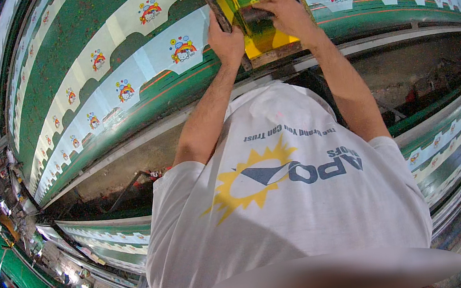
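A screen-printing frame [277, 56] with a dark, stained rim and yellow ink on its mesh lies on the green printing table at the top. My left hand [227, 42] is closed on the frame's left side, thumb over the rim. Inside the frame, my right hand [288, 17] grips a dark squeegee [257, 22], its fingers reaching over the top of the blade. Under and beside the frame runs a row of pale blue and white scalloped pieces [143, 79] with small colourful cartoon prints. The print directly beneath the frame is hidden.
The long green table [80, 64] carries several rows of printed pieces, curving left and right. A metal rail [163, 121] edges its near side. Behind me stands another green table [449, 165] with similar pieces. A green sheet [28, 287] hangs at the lower left.
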Motion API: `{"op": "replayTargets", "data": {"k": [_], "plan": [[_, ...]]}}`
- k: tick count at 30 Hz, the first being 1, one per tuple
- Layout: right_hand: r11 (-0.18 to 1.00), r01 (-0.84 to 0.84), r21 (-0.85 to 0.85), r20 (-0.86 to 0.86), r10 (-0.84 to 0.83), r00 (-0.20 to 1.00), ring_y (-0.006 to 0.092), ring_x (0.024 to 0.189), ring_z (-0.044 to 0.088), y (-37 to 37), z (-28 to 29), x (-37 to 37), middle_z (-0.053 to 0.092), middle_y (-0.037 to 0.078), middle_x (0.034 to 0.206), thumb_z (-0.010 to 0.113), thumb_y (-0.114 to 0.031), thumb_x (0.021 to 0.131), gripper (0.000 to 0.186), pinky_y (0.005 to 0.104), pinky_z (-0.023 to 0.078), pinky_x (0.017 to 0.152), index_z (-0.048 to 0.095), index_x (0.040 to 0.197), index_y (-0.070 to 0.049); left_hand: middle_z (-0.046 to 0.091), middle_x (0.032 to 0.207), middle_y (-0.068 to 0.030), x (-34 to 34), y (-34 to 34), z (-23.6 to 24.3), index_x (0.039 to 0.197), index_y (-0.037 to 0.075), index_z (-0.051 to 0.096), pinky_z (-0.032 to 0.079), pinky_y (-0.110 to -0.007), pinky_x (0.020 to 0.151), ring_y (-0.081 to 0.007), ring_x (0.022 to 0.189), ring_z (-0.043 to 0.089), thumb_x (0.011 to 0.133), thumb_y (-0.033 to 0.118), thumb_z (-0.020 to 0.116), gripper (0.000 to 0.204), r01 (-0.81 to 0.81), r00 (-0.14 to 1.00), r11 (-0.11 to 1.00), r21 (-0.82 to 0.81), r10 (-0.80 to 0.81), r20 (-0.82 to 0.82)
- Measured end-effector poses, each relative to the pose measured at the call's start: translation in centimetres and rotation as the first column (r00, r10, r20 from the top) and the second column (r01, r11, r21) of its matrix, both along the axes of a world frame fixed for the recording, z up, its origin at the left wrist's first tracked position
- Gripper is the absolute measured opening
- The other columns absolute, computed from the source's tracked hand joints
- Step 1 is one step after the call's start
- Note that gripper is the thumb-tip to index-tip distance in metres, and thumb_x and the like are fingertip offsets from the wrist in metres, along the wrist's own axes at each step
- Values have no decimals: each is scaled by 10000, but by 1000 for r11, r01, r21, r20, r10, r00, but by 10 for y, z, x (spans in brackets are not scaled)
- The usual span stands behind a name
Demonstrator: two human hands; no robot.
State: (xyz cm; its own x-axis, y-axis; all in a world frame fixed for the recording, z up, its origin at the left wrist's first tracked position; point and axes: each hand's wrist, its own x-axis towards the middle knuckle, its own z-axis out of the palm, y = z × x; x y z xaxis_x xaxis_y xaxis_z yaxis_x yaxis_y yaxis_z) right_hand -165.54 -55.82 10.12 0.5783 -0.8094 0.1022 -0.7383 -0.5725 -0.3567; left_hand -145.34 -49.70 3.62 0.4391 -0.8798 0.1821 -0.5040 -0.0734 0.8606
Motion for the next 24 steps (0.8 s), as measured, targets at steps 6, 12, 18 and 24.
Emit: {"op": "replayTargets", "data": {"k": [6, 12, 18, 24], "plan": [[990, -22, 139, -168, 46, 985, 354, 1205, 674, -72, 12, 11, 713, 125, 1283, 747, -175, 959, 431, 486, 559, 1031, 709, 1388, -193, 672, 1263, -277, 2, -2, -1, 1527, -81, 492, 508, -495, 1059, -444, 1206, 623, 811, 60, 771, 781, 6, 1000, 1000, 25, -6, 22], [995, -91, 48, -67, 94, 993, 355, 1168, 697, -103, -3, 12, 734, 117, 1258, 753, -197, 973, 406, 496, 569, 1007, 715, 1378, -193, 653, 1256, -277, 1, 0, -5, 1542, -71, 486, 489, -492, 1086, -436, 1262, 573, 791, 63, 782, 818, -28, 997, 996, 86, 22, 73], [996, -38, 83, -140, 49, 989, 353, 1189, 691, -84, -13, 10, 725, 97, 1315, 741, -166, 962, 435, 497, 568, 1018, 714, 1392, -229, 651, 1274, -273, 2, 0, -7, 1553, -57, 489, 477, -488, 1110, -431, 1260, 572, 792, 92, 796, 834, -21, 998, 997, 70, 16, 67], [982, -18, 188, -61, 30, 998, 335, 1262, 650, 14, 5, -16, 715, 64, 1342, 717, -34, 884, 561, 473, 557, 1058, 708, 1410, -229, 651, 1287, -273, 2, 1, -7, 1557, -37, 492, 472, -483, 1119, -431, 1272, 568, 791, 92, 789, 831, -33, 998, 998, 61, 29, 62]]}}
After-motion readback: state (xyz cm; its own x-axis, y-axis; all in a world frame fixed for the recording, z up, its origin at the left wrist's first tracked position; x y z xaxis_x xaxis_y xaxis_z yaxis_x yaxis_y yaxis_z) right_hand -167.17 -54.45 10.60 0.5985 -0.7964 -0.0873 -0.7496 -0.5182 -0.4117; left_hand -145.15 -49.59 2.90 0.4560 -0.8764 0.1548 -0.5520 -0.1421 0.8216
